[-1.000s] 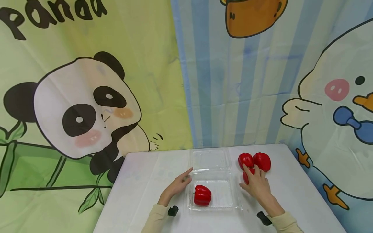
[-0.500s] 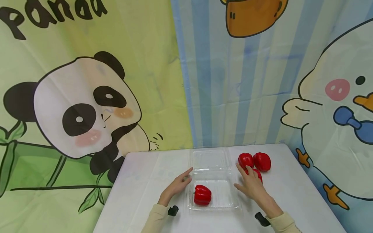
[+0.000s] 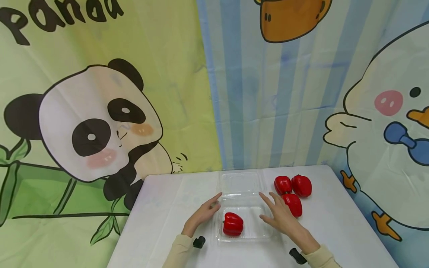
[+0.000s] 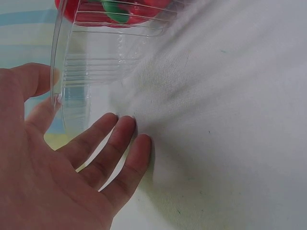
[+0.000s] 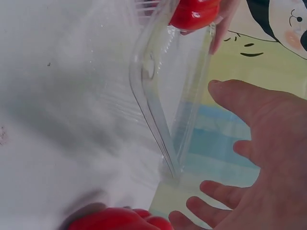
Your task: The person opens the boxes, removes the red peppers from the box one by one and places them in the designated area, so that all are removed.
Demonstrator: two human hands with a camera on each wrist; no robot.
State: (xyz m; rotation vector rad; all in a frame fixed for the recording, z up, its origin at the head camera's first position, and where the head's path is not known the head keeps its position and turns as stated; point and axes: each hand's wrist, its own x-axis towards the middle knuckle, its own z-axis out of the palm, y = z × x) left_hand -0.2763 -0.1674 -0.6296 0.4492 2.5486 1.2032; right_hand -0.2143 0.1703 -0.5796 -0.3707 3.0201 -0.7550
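A clear plastic clamshell box point(image 3: 254, 230) lies with its lid point(image 3: 242, 184) folded back on the white table. Inside its left half is a red bell pepper point(image 3: 233, 224); its green stem point(image 4: 115, 10) shows through the wall in the left wrist view. My left hand point(image 3: 202, 215) touches the left rim near the hinge with thumb and index finger, the other fingers loosely extended. Over the box's right side, my right hand point(image 3: 284, 219) holds nothing, its fingers spread. Just beyond that hand sits another red bell pepper point(image 3: 293, 205), also partly seen as a red pepper point(image 5: 117, 219) in the right wrist view.
Behind that pepper, two more red bell peppers, one on the left point(image 3: 282, 184) and one on the right point(image 3: 302, 185), stand close together at the table's point(image 3: 171, 197) back right. A printed cloth curtain point(image 3: 181, 93) hangs behind the table.
My right hand has let go of the near bell pepper at the right and moved left to the box's right side. My left hand and the pepper in the box have stayed put.
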